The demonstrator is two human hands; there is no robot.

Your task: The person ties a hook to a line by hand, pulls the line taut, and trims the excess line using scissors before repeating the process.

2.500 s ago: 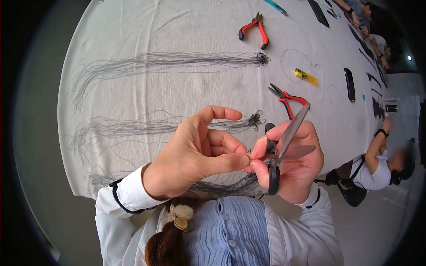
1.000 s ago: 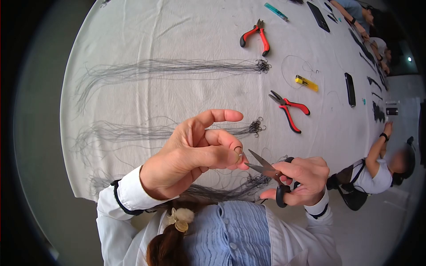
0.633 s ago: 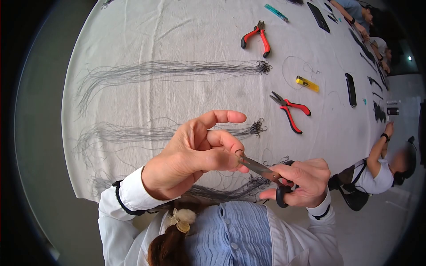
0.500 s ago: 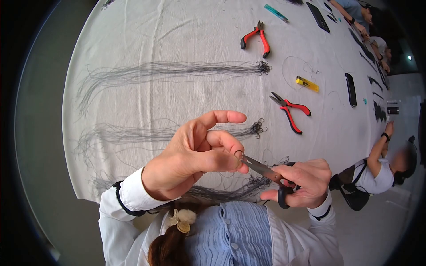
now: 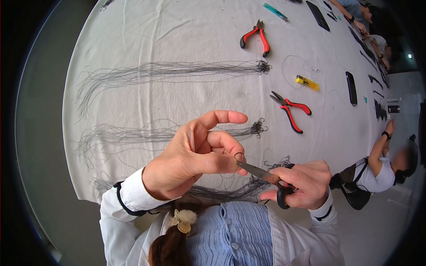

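My left hand (image 5: 191, 155) pinches a small dark fish hook (image 5: 238, 155) between thumb and index finger, its curved end showing above the thumb tip. My right hand (image 5: 306, 181) grips scissors (image 5: 262, 172) with black handles. The blades point left and look closed together, their tips at the left thumb just below the hook. Any line at the pinch is too fine to make out. Beneath both hands lies a bundle of dark lines with hooks (image 5: 222, 193). Just beyond the left hand is a second bundle (image 5: 133, 133), its hooked end towards the right.
A third bundle (image 5: 177, 69) lies farther back on the white cloth (image 5: 191, 40). Red-handled pliers (image 5: 290, 108), cutters (image 5: 257, 37), a yellow lighter (image 5: 307, 83), a teal lighter (image 5: 275, 12) and a black phone (image 5: 317, 15) are spread about. Other people (image 5: 375, 173) sit at right.
The scissors' tips have shifted slightly left and down against the left thumb, and the blades look more closed. My left hand has hardly moved.
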